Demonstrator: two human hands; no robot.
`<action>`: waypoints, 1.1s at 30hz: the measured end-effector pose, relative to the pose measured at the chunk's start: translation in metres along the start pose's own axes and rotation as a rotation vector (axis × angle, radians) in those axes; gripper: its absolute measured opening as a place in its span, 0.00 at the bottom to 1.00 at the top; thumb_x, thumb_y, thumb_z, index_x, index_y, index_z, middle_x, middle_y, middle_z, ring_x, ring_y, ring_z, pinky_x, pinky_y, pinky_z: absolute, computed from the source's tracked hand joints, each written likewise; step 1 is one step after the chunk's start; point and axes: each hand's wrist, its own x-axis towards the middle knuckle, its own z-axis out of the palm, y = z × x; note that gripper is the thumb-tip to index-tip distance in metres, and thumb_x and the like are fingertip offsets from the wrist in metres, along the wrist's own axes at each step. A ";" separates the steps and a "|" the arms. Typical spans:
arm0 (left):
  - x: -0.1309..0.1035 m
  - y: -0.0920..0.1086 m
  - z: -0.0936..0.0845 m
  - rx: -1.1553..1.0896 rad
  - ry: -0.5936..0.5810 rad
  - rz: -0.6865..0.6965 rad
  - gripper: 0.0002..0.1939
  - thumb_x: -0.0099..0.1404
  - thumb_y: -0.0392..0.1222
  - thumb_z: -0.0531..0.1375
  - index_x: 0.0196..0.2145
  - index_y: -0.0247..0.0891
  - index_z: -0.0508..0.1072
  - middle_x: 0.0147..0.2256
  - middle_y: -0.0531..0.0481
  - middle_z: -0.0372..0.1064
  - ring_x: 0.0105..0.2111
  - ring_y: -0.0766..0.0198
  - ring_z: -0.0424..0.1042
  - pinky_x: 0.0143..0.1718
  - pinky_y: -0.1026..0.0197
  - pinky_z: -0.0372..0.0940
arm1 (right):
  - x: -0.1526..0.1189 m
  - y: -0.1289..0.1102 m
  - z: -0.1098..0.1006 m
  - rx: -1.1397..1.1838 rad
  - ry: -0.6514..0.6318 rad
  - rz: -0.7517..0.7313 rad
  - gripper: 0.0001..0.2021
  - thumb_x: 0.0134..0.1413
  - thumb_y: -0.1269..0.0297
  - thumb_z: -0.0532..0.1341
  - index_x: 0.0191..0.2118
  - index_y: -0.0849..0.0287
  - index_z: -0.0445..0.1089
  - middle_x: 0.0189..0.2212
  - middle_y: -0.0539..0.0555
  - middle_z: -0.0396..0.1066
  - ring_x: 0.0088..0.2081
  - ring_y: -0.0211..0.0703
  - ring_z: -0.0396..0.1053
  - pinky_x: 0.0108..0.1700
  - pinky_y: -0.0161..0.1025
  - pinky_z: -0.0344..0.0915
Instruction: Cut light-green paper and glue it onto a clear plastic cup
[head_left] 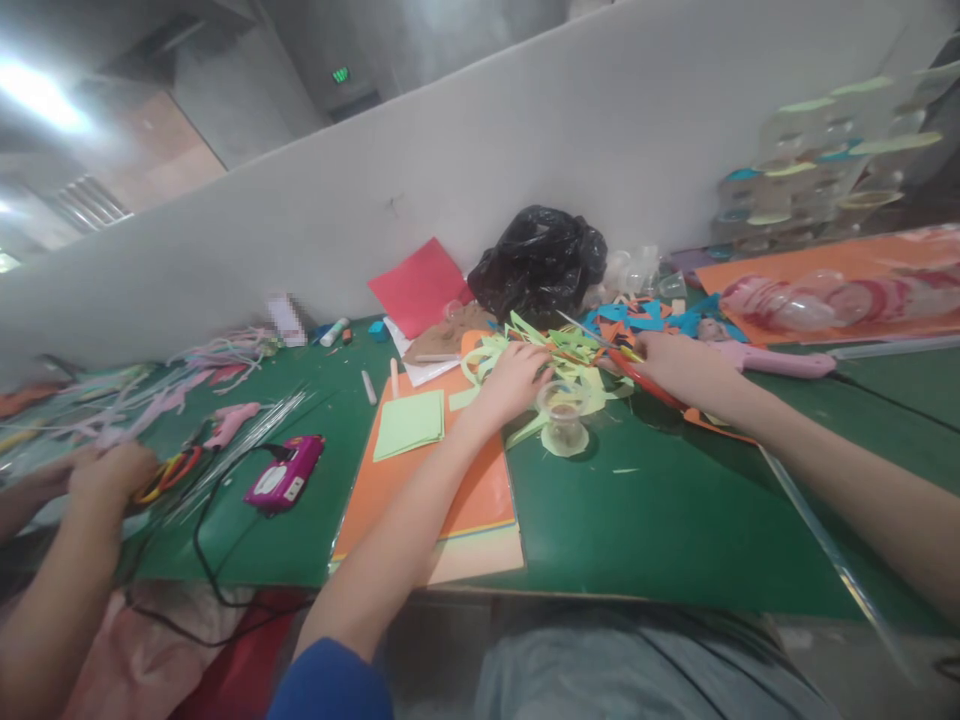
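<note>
My left hand (519, 378) reaches into a heap of light green paper scraps (592, 392), its fingers curled over some of them. Scissors (643, 376) with red-orange handles are in my right hand (679, 368), their blades pointing up and left over the scraps. Just below the heap, a clear plastic cup (564, 402) stands on a round green paper piece (565, 440). A stack of light green paper squares (409, 424) lies left of my left forearm, on orange sheets (480, 490).
Behind the heap sit a black plastic bag (538, 262), red paper (420, 285) and blue scraps (637, 318). A pink glue gun (784, 362) lies at right. At left, a co-worker's hand (112, 475) holds orange-handled scissors (171, 474) near a magenta device (286, 475) with a cable.
</note>
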 end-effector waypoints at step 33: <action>-0.002 -0.003 -0.019 -0.901 0.486 -0.710 0.13 0.68 0.37 0.54 0.42 0.36 0.78 0.48 0.43 0.76 0.41 0.62 0.77 0.44 0.59 0.71 | 0.008 0.020 0.000 -0.078 0.059 -0.311 0.21 0.62 0.46 0.54 0.45 0.60 0.70 0.44 0.64 0.75 0.44 0.56 0.71 0.42 0.44 0.63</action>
